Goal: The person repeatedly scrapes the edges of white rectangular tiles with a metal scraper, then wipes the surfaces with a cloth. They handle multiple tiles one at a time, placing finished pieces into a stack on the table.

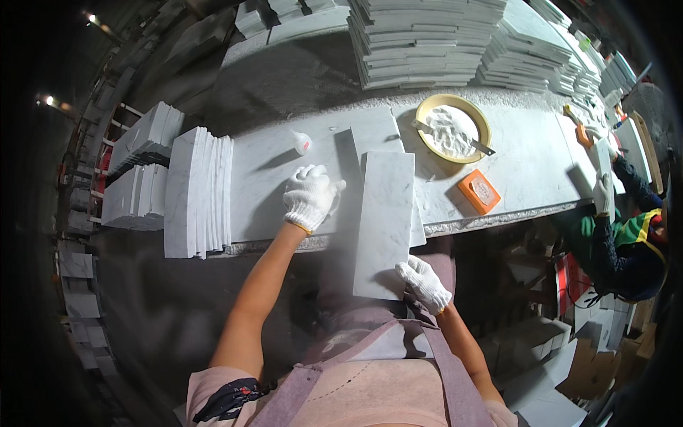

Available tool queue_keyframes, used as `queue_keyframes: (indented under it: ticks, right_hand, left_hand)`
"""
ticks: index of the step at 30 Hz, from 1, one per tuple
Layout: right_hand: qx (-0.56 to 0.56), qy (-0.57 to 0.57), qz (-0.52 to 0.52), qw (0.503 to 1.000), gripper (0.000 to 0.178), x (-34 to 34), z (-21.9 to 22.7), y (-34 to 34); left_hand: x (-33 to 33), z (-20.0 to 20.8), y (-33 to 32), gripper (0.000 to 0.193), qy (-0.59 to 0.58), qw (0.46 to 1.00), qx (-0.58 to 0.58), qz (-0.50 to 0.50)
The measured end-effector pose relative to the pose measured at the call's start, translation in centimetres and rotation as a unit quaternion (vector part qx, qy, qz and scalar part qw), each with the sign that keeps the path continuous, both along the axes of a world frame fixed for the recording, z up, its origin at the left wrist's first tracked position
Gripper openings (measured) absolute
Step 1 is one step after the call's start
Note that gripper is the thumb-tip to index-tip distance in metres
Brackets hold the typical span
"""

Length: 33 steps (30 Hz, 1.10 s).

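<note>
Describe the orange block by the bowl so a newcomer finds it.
On the long pale worktop, find the round yellow bowl of white material. The orange block lies just in front of it, slightly right. Its colour and pale round patch set it apart from the yellow bowl and the whitish tile to its left; the other orange item is far right.

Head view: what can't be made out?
All head view:
Left hand's palm, any contents: hidden by its back.
Slab's underside, any right hand fingers beneath: hidden by its upper face.
Bowl's floor: covered by white material.
Co-worker's far side: cut off by dark rim.
</note>
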State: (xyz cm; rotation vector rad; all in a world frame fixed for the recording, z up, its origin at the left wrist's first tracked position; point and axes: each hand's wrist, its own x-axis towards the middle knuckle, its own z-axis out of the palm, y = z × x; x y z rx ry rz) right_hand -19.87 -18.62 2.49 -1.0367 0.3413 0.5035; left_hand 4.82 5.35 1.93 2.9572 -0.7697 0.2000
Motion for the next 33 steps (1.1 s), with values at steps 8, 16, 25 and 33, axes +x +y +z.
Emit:
queue_keyframes:
  ticks: [8,16,25,33]
  right_hand:
    - [-0.025,-0.031,0.008,0.999,0.041,0.3,-1.8,1.0]
    - [-0.182,-0.047,0.04,0.981,0.033,-0.8,0.4,1.1]
    - [-0.092,-0.139,0.137,0.976,0.029,3.1,4.2,5.2]
    - [0.201,-0.077,0.311,0.926,0.03,2.7,2.5,7.7]
  left_hand:
    - [-7.4,3.4,-2.1,0.045,-0.03,0.98,-0.192,0.051]
    - [-15.2,4.7,-1.6,0.069,0.373,0.775,-0.487,0.151]
    - [-15.5,8.4,2.0,0.057,0.316,0.638,-0.661,0.237]
    - [-9.8,13.5,15.3,0.021,0.112,0.675,-0.704,0.191]
